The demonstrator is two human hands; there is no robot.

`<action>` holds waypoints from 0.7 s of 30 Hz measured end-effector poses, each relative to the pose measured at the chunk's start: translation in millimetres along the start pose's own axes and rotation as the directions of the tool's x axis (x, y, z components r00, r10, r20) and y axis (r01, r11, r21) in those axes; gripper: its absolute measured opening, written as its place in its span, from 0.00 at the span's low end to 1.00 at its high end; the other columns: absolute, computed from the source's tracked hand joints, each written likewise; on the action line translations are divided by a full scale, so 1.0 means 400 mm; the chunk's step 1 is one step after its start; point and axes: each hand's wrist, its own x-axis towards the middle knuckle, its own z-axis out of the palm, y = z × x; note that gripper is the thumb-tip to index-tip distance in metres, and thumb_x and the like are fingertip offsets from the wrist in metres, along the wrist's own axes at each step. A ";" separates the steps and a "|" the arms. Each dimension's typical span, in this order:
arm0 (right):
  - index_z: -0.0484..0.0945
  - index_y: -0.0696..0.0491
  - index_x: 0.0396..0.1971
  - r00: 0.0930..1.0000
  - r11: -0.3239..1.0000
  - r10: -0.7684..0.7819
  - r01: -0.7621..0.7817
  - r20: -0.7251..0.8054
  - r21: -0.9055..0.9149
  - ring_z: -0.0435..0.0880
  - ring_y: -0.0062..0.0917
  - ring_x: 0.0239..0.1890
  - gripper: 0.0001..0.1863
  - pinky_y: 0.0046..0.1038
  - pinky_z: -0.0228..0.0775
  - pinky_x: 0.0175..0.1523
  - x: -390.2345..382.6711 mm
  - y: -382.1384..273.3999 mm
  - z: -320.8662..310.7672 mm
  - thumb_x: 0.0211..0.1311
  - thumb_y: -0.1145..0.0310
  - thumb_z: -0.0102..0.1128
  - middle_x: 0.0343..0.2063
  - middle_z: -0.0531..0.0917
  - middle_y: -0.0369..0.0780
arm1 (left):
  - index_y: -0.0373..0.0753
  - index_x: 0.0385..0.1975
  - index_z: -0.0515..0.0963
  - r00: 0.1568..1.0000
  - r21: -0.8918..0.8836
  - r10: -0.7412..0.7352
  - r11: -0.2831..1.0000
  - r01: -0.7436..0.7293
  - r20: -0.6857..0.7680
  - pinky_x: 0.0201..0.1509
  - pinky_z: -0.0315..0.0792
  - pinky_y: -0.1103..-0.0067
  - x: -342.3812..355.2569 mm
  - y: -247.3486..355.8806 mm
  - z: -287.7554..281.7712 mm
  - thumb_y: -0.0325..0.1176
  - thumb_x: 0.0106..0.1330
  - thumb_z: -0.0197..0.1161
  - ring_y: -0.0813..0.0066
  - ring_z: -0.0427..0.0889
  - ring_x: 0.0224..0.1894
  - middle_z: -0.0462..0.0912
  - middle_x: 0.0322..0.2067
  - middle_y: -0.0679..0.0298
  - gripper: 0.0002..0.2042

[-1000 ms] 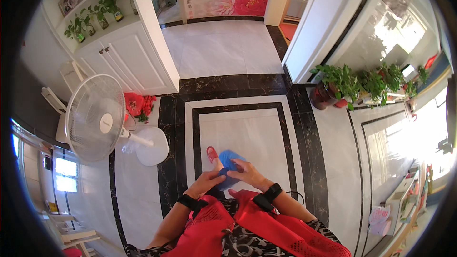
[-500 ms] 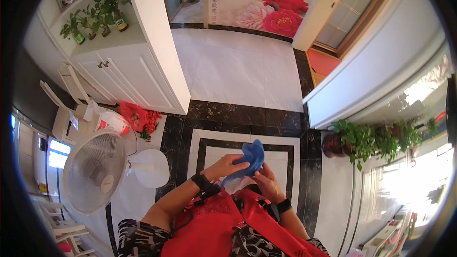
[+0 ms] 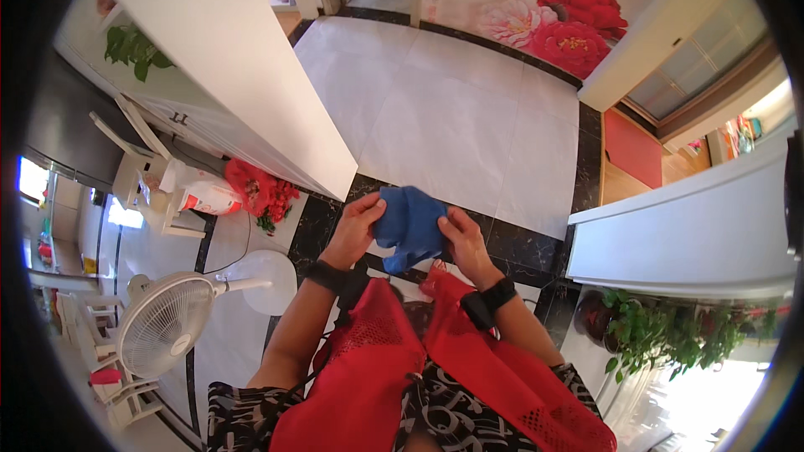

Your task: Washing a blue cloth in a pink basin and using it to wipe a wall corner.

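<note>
A small piece of blue cloth (image 3: 408, 223) hangs stretched between my hands at mid-picture, its lower end drooping in a loose fold. Its exact kind I cannot make out. On its left edge my left hand (image 3: 353, 230) is closed, with the thumb over the fabric. The opposite edge is pinched by my right hand (image 3: 469, 243). Both wrists carry dark bands. Below them, a red garment (image 3: 360, 377) with mesh patches covers my front, over black-and-white patterned clothing.
A white standing fan (image 3: 166, 320) is on the lower left. Behind it are a white chair with a red-and-white package (image 3: 209, 198) and a red bag with flowers (image 3: 260, 192). The white cabinet's end panel (image 3: 226, 59) rises at left; potted plants (image 3: 670, 331) stand at right.
My hands have moved forward and spread apart, opening out the blue cloth that was bunched between them. The view has shifted toward the hallway, and I appear nearer the white cabinet.
</note>
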 end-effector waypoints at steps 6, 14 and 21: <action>0.73 0.58 0.44 0.995 0.991 0.094 -0.096 0.025 0.089 0.72 0.13 0.36 0.14 0.18 0.66 0.44 0.274 -0.086 -0.039 0.67 0.64 0.52 0.35 0.77 0.32 | 0.29 0.50 0.73 0.987 -0.099 0.070 0.991 -0.085 -0.147 0.50 0.72 0.81 0.230 0.050 -0.007 0.29 0.69 0.53 0.78 0.77 0.45 0.79 0.43 0.63 0.14; 0.71 0.60 0.46 0.982 0.946 0.092 -0.034 0.166 -0.322 0.78 0.22 0.40 0.29 0.26 0.72 0.44 0.700 -0.282 -0.054 0.53 0.53 0.68 0.39 0.79 0.40 | 0.31 0.51 0.72 0.999 0.187 -0.014 0.982 0.006 0.039 0.43 0.71 0.86 0.654 0.178 -0.008 0.30 0.67 0.56 0.84 0.75 0.42 0.77 0.39 0.69 0.15; 0.74 0.55 0.48 0.989 0.568 -0.133 0.017 -0.071 -0.823 0.78 0.19 0.37 0.20 0.25 0.71 0.43 1.038 -0.351 -0.306 0.53 0.71 0.58 0.33 0.81 0.35 | 0.28 0.47 0.75 0.975 0.297 -0.100 0.954 0.038 0.197 0.46 0.69 0.85 1.089 0.408 0.011 0.29 0.65 0.59 0.85 0.73 0.39 0.78 0.37 0.69 0.14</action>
